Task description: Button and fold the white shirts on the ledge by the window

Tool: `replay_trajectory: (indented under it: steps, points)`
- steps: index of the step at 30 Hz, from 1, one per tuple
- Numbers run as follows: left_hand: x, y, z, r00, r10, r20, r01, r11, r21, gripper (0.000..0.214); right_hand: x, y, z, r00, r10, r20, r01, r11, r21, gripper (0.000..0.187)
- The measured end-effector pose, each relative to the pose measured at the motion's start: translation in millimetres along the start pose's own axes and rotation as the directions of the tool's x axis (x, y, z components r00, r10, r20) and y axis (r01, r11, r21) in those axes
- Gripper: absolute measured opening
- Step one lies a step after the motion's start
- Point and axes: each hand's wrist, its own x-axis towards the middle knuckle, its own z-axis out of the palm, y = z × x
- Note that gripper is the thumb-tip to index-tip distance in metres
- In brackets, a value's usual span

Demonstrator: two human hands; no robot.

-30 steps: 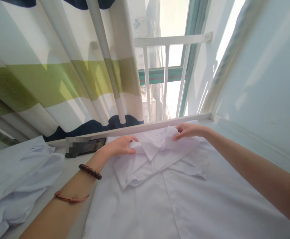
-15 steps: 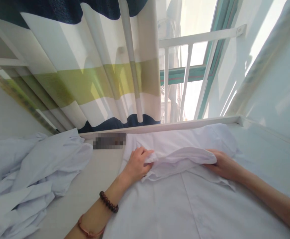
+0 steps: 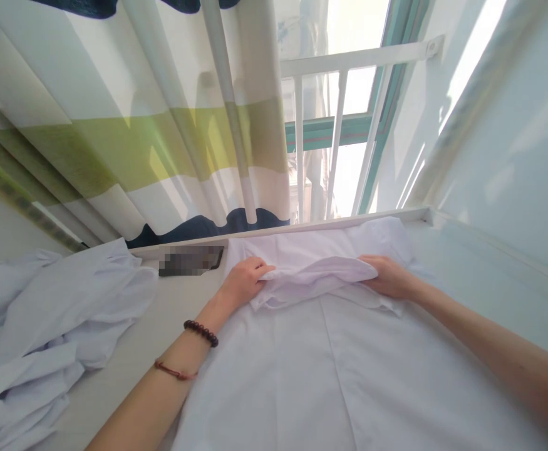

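Note:
A white coat (image 3: 297, 357) lies spread on the pale bed surface, a long seam running down its middle. My left hand (image 3: 247, 280) pinches the left end of its folded collar (image 3: 320, 270) between thumb and fingers. At the other end of that collar, my right hand (image 3: 386, 275) grips the cloth, with its fingertips partly hidden under the fold. The collar is slightly raised and bunched between both hands. Beyond them, the coat's upper part reaches the bed's far edge.
A heap of crumpled white clothes (image 3: 62, 307) lies on the left. Beside the coat is a dark flat object (image 3: 191, 260), partly blurred out. A white ledge (image 3: 264, 232) runs along the back, below a striped curtain (image 3: 175, 144) and white railing (image 3: 362, 59). A pale wall stands right.
The camera view has shifted, so the scene sits farther left and slightly higher. Both hands keep hold of the collar, which looks a little more gathered.

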Motion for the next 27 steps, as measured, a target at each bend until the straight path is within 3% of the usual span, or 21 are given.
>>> replay_trajectory:
  steps: [2, 5, 7, 9, 11, 15, 18, 22, 27]
  points:
    - [0.2, -1.3, -17.7, 0.996, 0.067, -0.055, -0.067, 0.998, 0.013, 0.037, -1.5, -2.3, -17.6, 0.997, 0.0, -0.073, -0.002, 1.0, -0.025, 0.031]
    - [-1.6, 3.7, -54.3, 0.964, 0.145, -0.224, -0.144, 0.989, 0.02, 0.038, -6.6, -15.2, -53.6, 0.971, -0.044, -0.235, 0.03, 0.998, -0.064, 0.037]
    - [-9.5, 13.4, -76.4, 0.946, 0.183, -0.269, -0.183, 0.983, 0.025, 0.034, -15.3, -29.2, -74.1, 0.965, -0.103, -0.239, 0.09, 0.994, -0.068, 0.038]
    - [-24.7, 26.3, -87.6, 0.938, 0.224, -0.266, -0.224, 0.974, 0.033, 0.028, -30.0, -42.9, -84.5, 0.972, -0.162, -0.17, 0.154, 0.986, -0.057, 0.04]
    - [-44.6, 39.1, -84.2, 0.94, 0.258, -0.223, -0.257, 0.966, 0.036, 0.022, -49.0, -51.9, -83.2, 0.979, -0.192, -0.071, 0.189, 0.981, -0.036, 0.042]
    - [-79.4, 54.8, -53.0, 0.961, 0.26, -0.093, -0.262, 0.965, -0.01, 0.014, -84.8, -47.8, -61.3, 0.987, -0.129, 0.093, 0.131, 0.991, -0.007, 0.042]
    - [-91.4, 54.0, -37.1, 0.978, 0.201, -0.052, -0.203, 0.979, -0.029, 0.022, -98.3, -32.0, -45.9, 0.997, -0.047, 0.066, 0.051, 0.997, -0.052, 0.05]
    - [-95.5, 44.8, -32.3, 0.991, 0.124, -0.049, -0.124, 0.992, 0.005, 0.03, -101.5, -16.2, -32.0, 0.998, 0.061, 0.01, -0.06, 0.995, -0.079, 0.052]
    - [-85.1, 34.7, -16.3, 0.996, 0.014, 0.084, -0.016, 1.0, 0.016, 0.058, -98.0, -9.9, -18.7, 0.994, 0.11, -0.018, -0.111, 0.99, -0.088, 0.064]
